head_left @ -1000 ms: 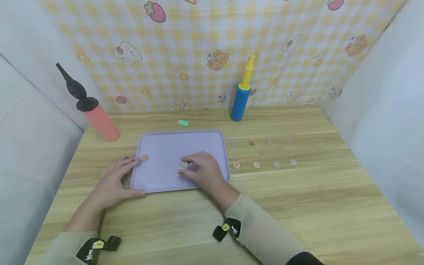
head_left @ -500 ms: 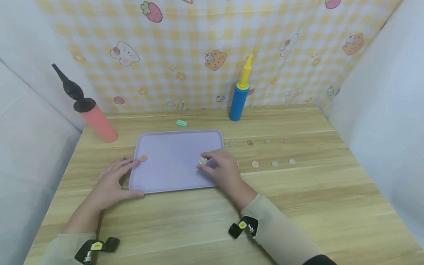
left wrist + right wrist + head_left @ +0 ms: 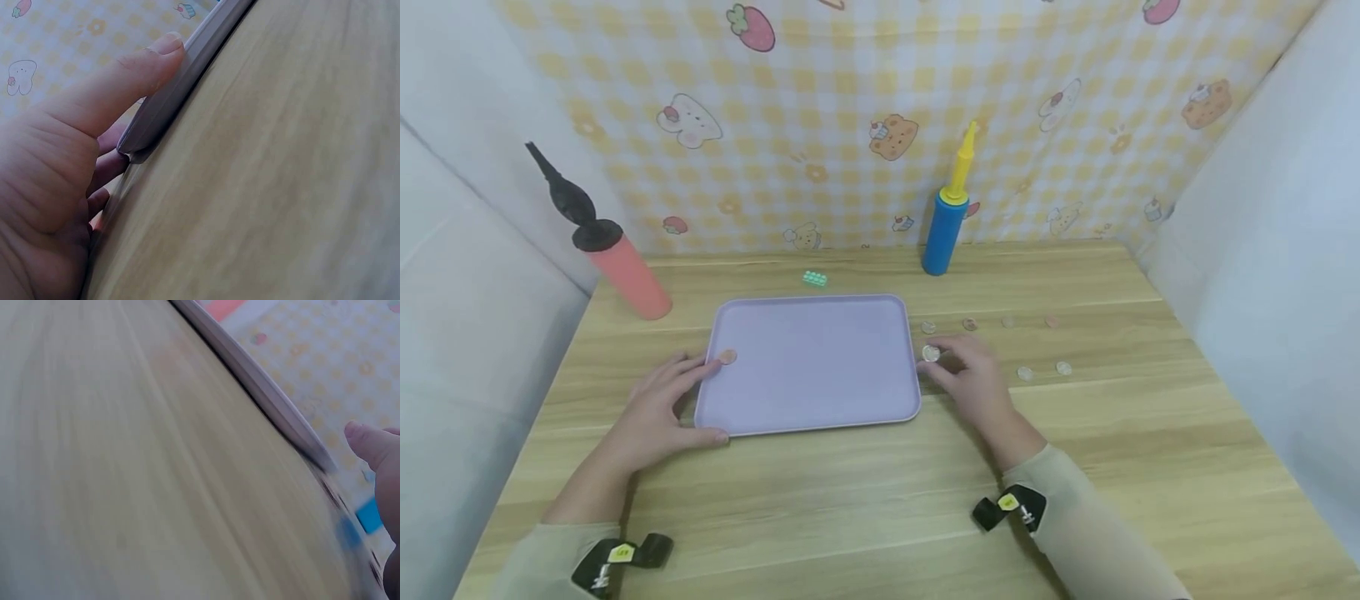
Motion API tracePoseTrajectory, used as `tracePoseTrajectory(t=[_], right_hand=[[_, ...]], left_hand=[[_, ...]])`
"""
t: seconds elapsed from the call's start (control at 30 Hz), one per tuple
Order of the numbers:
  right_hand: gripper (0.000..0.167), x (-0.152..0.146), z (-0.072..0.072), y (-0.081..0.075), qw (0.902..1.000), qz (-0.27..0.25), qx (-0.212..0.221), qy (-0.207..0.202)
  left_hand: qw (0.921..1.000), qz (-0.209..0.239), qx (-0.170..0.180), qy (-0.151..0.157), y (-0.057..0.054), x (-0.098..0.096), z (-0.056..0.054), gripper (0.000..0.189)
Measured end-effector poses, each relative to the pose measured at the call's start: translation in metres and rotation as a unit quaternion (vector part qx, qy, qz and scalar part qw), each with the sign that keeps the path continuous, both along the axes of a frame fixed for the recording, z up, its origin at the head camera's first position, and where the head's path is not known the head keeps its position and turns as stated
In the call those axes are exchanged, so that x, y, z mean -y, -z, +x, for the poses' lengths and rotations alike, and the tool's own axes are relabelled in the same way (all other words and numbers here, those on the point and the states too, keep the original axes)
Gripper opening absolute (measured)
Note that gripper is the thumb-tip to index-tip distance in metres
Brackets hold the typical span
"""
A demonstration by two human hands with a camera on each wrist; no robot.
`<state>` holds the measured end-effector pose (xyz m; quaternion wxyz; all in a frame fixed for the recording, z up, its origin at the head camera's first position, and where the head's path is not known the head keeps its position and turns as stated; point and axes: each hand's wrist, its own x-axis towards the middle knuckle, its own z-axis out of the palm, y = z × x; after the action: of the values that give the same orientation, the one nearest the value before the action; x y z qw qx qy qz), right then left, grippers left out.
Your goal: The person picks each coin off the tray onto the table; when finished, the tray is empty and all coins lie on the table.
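My right hand [image 3: 976, 385] pinches a silver coin [image 3: 931, 353] between thumb and fingertips, just past the right edge of the lilac tray [image 3: 820, 358]. My left hand [image 3: 658, 412] rests at the tray's front left corner, its index fingertip beside a copper-coloured coin [image 3: 727, 357] lying on the tray. In the left wrist view, the thumb [image 3: 156, 59] lies along the tray's rim. Only part of the right hand [image 3: 378, 453] shows in the right wrist view, and its coin is out of sight there. Loose coins [image 3: 1025, 374] lie in two rows around the right hand, which hides some of them.
Behind the tray lies a small green toy brick [image 3: 815, 278]. A blue hand pump [image 3: 945, 233] with a yellow nozzle stands at the back, and a pink pump [image 3: 631, 277] with a black top stands at the left. A checked cloth [image 3: 850, 192] hangs behind the wooden table.
My right hand has carried the silver coin rightward from over the middle of the tray to beyond its right edge. The left hand has stayed in place.
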<state>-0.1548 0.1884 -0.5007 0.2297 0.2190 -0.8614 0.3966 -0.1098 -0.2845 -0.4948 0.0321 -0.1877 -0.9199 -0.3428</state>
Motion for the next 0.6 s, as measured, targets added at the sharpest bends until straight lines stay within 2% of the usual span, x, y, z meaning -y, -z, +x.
tracePoseTrajectory(t=[0.33, 0.6], right_hand=[[0.038, -0.059, 0.001, -0.001, 0.9975, 0.013, 0.001, 0.070], [0.036, -0.104, 0.006, 0.000, 0.9911, 0.012, -0.002, 0.133]], left_hand=[[1.0000, 0.003, 0.001, 0.000, 0.000, 0.000, 0.001, 0.105], [1.0000, 0.006, 0.002, 0.002, -0.001, -0.002, 0.001, 0.104]])
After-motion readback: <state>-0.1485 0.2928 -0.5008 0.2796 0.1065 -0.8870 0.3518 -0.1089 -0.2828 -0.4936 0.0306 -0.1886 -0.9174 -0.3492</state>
